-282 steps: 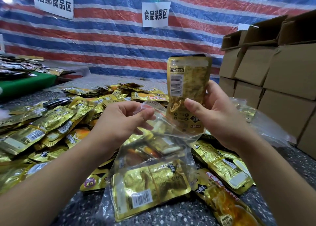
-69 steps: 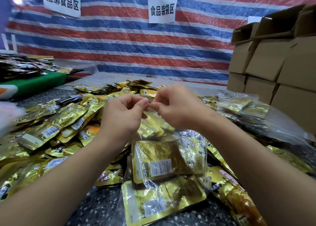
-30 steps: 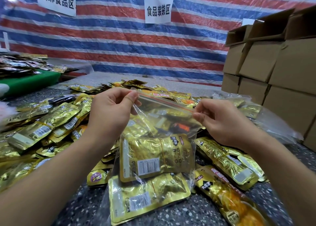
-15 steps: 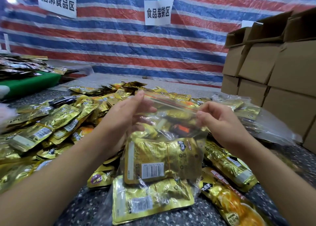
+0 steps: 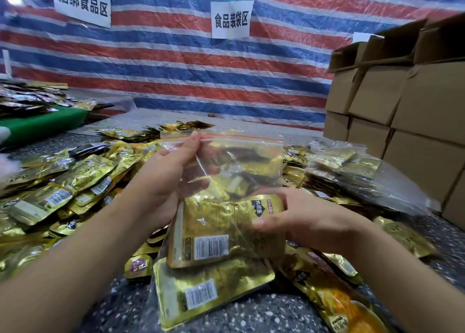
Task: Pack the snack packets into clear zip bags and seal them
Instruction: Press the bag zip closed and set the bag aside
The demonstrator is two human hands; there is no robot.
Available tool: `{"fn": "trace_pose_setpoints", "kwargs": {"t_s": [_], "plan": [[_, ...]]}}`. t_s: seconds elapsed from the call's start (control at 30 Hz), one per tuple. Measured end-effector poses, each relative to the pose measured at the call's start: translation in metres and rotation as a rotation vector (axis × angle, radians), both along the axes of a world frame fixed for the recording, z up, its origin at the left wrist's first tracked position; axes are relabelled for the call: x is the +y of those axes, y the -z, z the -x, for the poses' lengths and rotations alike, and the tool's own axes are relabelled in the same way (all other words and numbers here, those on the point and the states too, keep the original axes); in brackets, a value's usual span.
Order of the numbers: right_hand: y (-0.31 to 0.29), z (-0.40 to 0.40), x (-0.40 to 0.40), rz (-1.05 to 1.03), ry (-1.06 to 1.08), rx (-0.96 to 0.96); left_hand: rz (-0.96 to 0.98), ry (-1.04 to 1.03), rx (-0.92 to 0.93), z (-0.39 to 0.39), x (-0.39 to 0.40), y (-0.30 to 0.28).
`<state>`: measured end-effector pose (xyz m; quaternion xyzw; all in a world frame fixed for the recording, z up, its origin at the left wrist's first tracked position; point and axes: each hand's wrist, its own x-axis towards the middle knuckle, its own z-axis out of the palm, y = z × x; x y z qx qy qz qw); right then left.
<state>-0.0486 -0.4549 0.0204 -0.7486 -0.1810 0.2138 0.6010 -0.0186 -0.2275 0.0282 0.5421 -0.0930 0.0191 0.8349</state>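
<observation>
The left hand (image 5: 173, 179) pinches the zip bag (image 5: 226, 194) near its red seal's left end; the right hand (image 5: 297, 219) grips the bag's lower right side over the gold packets (image 5: 221, 232) inside. The bag stands upright above the counter (image 5: 251, 317), seal strip running left to right, farther from the right hand.

Clear zip bag (image 5: 241, 156), upright, red zip strip along top, standing on table. Inside: two gold snack packets (image 5: 221, 234) stacked (barcodes facing camera). Loose gold packets (image 5: 63, 189) heaped all around.
</observation>
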Motion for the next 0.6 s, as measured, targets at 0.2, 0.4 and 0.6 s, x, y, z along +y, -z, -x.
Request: {"fn": "trace_pose_setpoints", "kwargs": {"t_s": [0.2, 0.4, 0.6], "plan": [[-0.002, 0.006, 0.008, 0.058, 0.092, -0.118, -0.047, 0.011, -0.014, -0.002, 0.004, 0.003], [-0.010, 0.001, 0.012, -0.314, 0.300, -0.072, -0.279, 0.203, 0.003, 0.004, 0.006, 0.001], [-0.010, -0.005, 0.004, -0.402, 0.398, 0.089, -0.260, 0.355, 0.012, 0.005, -0.001, 0.011]]}}
